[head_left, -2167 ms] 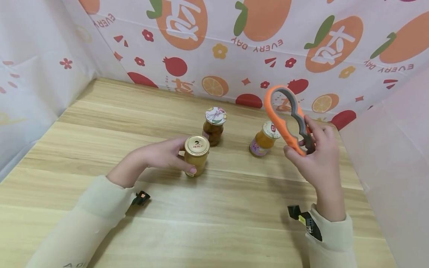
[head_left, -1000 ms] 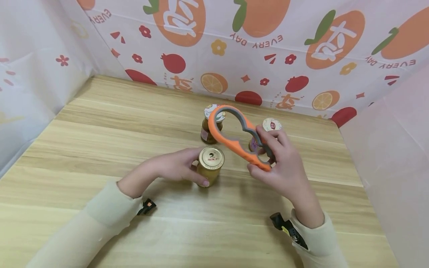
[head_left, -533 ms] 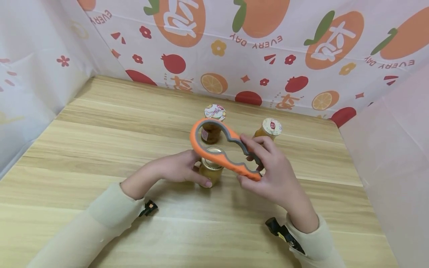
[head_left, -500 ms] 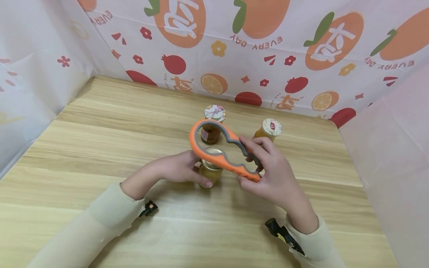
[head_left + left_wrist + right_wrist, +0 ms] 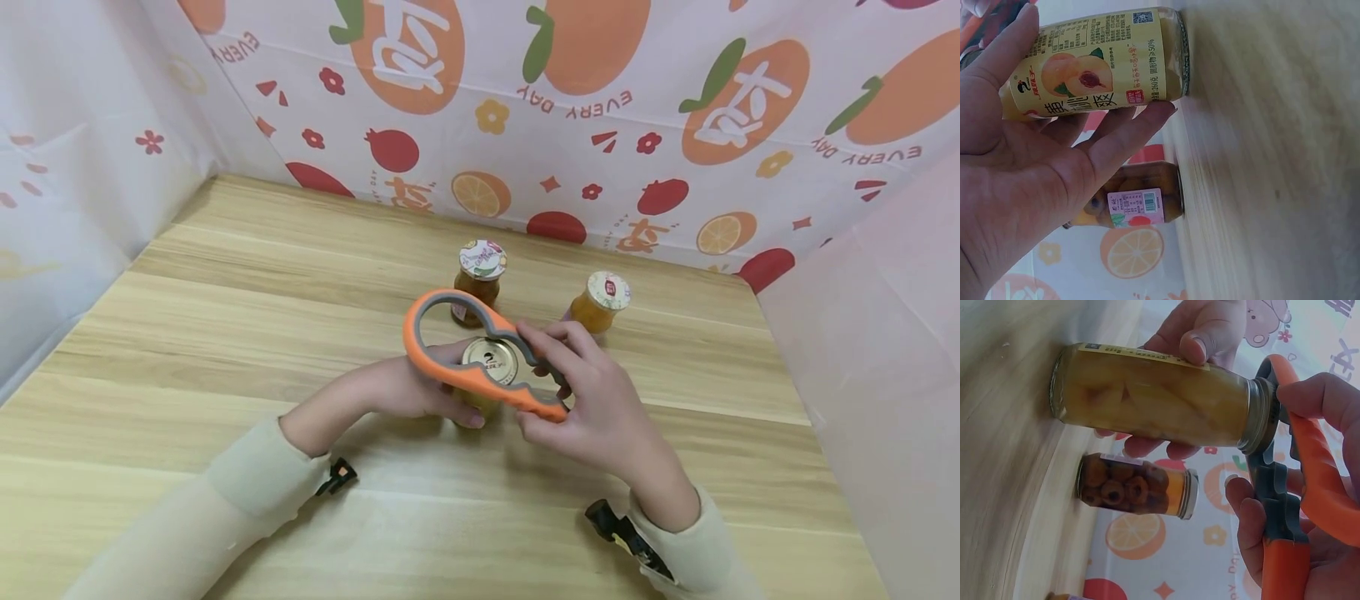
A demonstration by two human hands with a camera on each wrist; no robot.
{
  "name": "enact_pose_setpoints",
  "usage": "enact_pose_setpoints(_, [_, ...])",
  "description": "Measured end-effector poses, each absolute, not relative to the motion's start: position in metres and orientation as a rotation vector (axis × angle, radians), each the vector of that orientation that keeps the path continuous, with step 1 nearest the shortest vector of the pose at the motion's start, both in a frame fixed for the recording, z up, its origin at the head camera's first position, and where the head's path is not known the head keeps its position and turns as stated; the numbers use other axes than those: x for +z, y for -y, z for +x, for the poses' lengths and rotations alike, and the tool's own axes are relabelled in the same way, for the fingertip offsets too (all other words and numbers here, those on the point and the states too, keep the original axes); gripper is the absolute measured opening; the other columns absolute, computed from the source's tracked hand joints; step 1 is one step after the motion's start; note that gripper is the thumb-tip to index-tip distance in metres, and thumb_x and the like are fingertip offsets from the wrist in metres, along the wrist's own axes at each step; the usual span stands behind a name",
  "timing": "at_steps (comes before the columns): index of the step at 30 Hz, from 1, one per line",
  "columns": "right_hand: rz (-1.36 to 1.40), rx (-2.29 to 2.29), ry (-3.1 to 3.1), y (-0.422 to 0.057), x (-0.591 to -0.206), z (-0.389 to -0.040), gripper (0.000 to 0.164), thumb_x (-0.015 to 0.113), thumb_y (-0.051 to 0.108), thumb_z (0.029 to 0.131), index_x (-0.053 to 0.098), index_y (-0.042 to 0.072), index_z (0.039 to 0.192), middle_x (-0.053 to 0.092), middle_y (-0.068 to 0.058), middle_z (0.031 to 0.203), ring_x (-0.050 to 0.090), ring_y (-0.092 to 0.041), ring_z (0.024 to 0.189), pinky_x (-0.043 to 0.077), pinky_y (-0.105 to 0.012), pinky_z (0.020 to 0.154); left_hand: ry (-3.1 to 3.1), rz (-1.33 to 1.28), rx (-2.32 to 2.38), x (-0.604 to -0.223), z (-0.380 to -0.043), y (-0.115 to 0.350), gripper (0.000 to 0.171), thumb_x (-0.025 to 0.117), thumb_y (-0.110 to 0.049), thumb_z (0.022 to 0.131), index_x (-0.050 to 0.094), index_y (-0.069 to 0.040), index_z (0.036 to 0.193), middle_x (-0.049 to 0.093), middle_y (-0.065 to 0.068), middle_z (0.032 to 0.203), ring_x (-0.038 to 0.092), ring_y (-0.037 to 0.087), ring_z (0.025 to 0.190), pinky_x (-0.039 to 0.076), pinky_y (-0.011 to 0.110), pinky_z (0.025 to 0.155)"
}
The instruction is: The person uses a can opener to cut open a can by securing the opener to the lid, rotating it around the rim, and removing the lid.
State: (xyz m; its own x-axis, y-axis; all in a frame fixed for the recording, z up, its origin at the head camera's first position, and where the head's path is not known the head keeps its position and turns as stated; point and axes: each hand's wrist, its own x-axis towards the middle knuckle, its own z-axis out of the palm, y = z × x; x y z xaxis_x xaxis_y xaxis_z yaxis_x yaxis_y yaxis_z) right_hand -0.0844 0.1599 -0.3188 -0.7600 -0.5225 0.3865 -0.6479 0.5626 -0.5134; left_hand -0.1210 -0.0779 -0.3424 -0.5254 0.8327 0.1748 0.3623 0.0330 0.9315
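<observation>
A glass jar of yellow peaches (image 5: 1147,394) with a gold lid (image 5: 491,360) stands upright on the wooden table. My left hand (image 5: 408,390) grips its side, and the peach label faces the palm in the left wrist view. In my right hand (image 5: 600,412) is an orange-and-grey jar opener (image 5: 468,379), held by its handle end. The opener's loop lies at lid height, with the gold lid seen through it. In the right wrist view its grey scalloped edge is beside the lid; whether it touches is unclear.
A jar of dark round fruit (image 5: 480,288) with a patterned lid stands just behind the peach jar. Farther right is a jar with orange contents (image 5: 591,313). A fruit-print cloth (image 5: 420,150) hangs along the table's back edge.
My right hand has brought the jar opener left and down from the right side to the gold lid. My left hand has slid the peach jar to the right, slightly toward me.
</observation>
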Motion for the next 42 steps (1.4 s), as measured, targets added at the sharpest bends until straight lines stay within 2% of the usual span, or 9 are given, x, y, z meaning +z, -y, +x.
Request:
enact_pose_setpoints(11, [1.012, 0.872, 2.604, -0.160, -0.317, -0.081, 0.077, 0.076, 0.030, 0.068, 0.047, 0.021, 0.139, 0.049, 0.007, 0.116, 0.051, -0.005, 0.088, 0.045, -0.025, 0.054, -1.758, 1.308, 1.596, -0.343, -0.114, 0.066, 0.079, 0.070, 0.001, 0.082, 0.026, -0.008, 0.147, 0.036, 0.000, 0.147, 0.033, 0.021, 0.132, 0.029, 0.037, 0.106])
enact_pose_setpoints(17, [1.013, 0.741, 2.615, -0.167, -0.310, -0.076, 0.076, 0.078, 0.040, 0.070, 0.049, 0.021, 0.138, 0.053, 0.008, 0.125, 0.054, -0.006, 0.095, 0.051, -0.030, 0.067, -1.832, 1.305, 1.531, -0.343, -0.114, 0.066, 0.081, 0.071, -0.005, 0.083, 0.023, -0.010, 0.149, 0.032, -0.004, 0.149, 0.028, 0.014, 0.134, 0.026, 0.038, 0.108])
enact_pose_setpoints(24, [1.010, 0.585, 2.597, -0.175, -0.298, -0.068, 0.074, 0.073, 0.054, 0.074, 0.050, 0.020, 0.137, 0.055, 0.006, 0.128, 0.052, -0.010, 0.112, 0.051, -0.038, 0.081, -1.956, 1.250, 1.484, -0.343, -0.115, 0.068, 0.078, 0.076, -0.014, 0.080, 0.034, -0.012, 0.145, 0.039, -0.007, 0.144, 0.032, 0.012, 0.131, 0.026, 0.039, 0.108])
enact_pose_setpoints(33, [1.000, 0.437, 2.629, -0.165, -0.292, -0.059, 0.094, 0.068, 0.065, 0.072, 0.039, 0.013, 0.144, 0.048, -0.004, 0.137, 0.042, -0.022, 0.125, 0.043, -0.047, 0.094, -1.907, 1.214, 1.584, -0.344, -0.113, 0.058, 0.083, 0.081, -0.014, 0.074, 0.035, -0.011, 0.143, 0.045, -0.007, 0.139, 0.039, 0.011, 0.126, 0.030, 0.037, 0.105])
enact_pose_setpoints(35, [0.953, 0.322, 2.700, -0.162, -0.293, -0.059, 0.098, 0.067, 0.067, 0.071, 0.035, 0.012, 0.146, 0.049, -0.005, 0.135, 0.045, -0.024, 0.122, 0.045, -0.048, 0.091, -1.931, 1.170, 1.574, -0.345, -0.113, 0.054, 0.080, 0.080, -0.013, 0.075, 0.037, -0.013, 0.142, 0.048, -0.009, 0.136, 0.044, 0.009, 0.121, 0.034, 0.034, 0.102])
enact_pose_setpoints(36, [0.927, 0.264, 2.733, -0.160, -0.294, -0.060, 0.098, 0.068, 0.066, 0.071, 0.035, 0.011, 0.146, 0.051, -0.005, 0.132, 0.048, -0.024, 0.118, 0.046, -0.047, 0.088, -1.951, 1.146, 1.557, -0.345, -0.112, 0.053, 0.078, 0.079, -0.012, 0.075, 0.038, -0.014, 0.142, 0.052, -0.009, 0.129, 0.049, 0.008, 0.113, 0.040, 0.033, 0.095])
enact_pose_setpoints(39, [0.852, 0.130, 2.801, -0.155, -0.296, -0.063, 0.094, 0.072, 0.061, 0.070, 0.041, 0.009, 0.142, 0.058, -0.003, 0.116, 0.056, -0.021, 0.099, 0.050, -0.043, 0.075, -2.069, 1.088, 1.482, -0.347, -0.111, 0.052, 0.076, 0.078, -0.008, 0.073, 0.041, -0.016, 0.139, 0.053, -0.014, 0.124, 0.050, 0.006, 0.097, 0.044, 0.030, 0.080])
enact_pose_setpoints(41, [0.834, 0.093, 2.805, -0.154, -0.297, -0.066, 0.086, 0.074, 0.055, 0.070, 0.047, 0.009, 0.137, 0.059, 0.000, 0.104, 0.057, -0.019, 0.088, 0.051, -0.040, 0.068, -2.090, 1.079, 1.450, -0.349, -0.111, 0.052, 0.075, 0.076, -0.004, 0.073, 0.041, -0.015, 0.139, 0.052, -0.014, 0.125, 0.048, 0.007, 0.094, 0.042, 0.030, 0.076])
enact_pose_setpoints(42, [0.832, 0.081, 2.801, -0.154, -0.298, -0.067, 0.082, 0.074, 0.054, 0.070, 0.049, 0.009, 0.134, 0.059, 0.001, 0.100, 0.057, -0.018, 0.085, 0.051, -0.039, 0.066, -2.080, 1.072, 1.457, -0.349, -0.111, 0.053, 0.077, 0.075, -0.002, 0.073, 0.039, -0.015, 0.140, 0.050, -0.014, 0.129, 0.047, 0.007, 0.097, 0.041, 0.031, 0.078])
